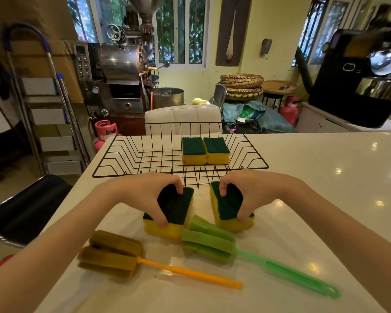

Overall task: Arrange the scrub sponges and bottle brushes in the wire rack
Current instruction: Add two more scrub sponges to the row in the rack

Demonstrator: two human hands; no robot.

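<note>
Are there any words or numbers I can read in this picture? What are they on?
None can be read.
Control panel on the metal machine: a small display and buttons, labels too blurred.
Round gauge below it: markings too small.
Green and white bag behind the counter: print too blurred.
Scrub sponges in the wire rack, both bottle brushes: no writing shows.

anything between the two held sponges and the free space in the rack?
Only the wire rack's near rim: left hand and right hand must lift their sponges over it. The two sponges already inside fill the right-centre; the left part looks free. Both brushes lie nearer the person.
</note>
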